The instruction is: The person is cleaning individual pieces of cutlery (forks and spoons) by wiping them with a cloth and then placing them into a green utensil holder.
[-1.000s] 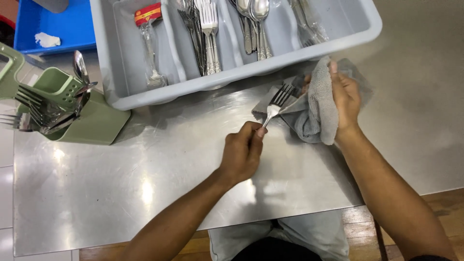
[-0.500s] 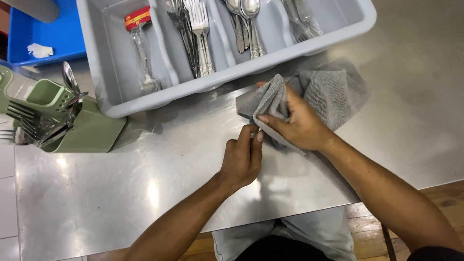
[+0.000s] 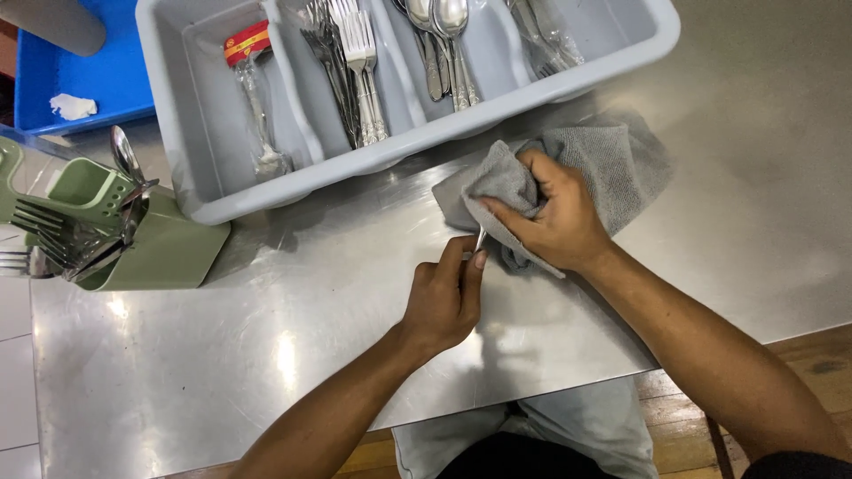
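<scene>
Left hand (image 3: 441, 297) pinches fork (image 3: 479, 239) handle, pointing up-right; right hand (image 3: 555, 217) grip squeezes cloth (image 3: 612, 164) around it.

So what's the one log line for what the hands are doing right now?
left hand: holds fork handle | right hand: wraps grey cloth around fork | grey cutlery tray behind

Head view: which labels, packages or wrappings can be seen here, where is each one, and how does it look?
Red and yellow label band: left compartment of the grey cutlery tray, wrapped around a clear bundle of cutlery.
Clear plastic wrapping: right compartment of the tray, transparent, crinkled, around some cutlery.
White crumpled scrap: in the blue bin at upper left; paper or wrapper, cannot tell.
No signs or screens.
</scene>
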